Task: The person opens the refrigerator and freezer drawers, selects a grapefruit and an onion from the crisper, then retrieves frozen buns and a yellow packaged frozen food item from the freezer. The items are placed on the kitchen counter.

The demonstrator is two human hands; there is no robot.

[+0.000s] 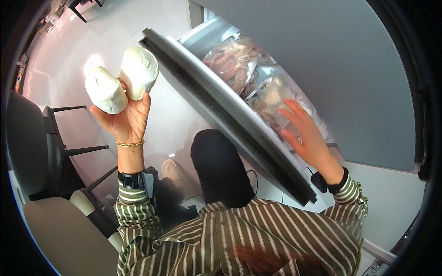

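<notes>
My left hand holds two pale, rounded white blocks side by side: one white block leans to the left, the other white block stands nearer the drawer. What they are made of, I cannot tell. On the right an open freezer drawer holds clear plastic bags with frosty contents. A bag of reddish, meat-like pieces lies towards its far end. Over the nearer bag my right hand is spread, slightly blurred, with nothing in its grasp; whether it touches the bag is unclear.
A large grey appliance door or panel rises beyond the drawer. Dark-legged chairs stand at the left, one with a dark back and one with a beige seat. My knee is bent beside the drawer's front, above the pale floor.
</notes>
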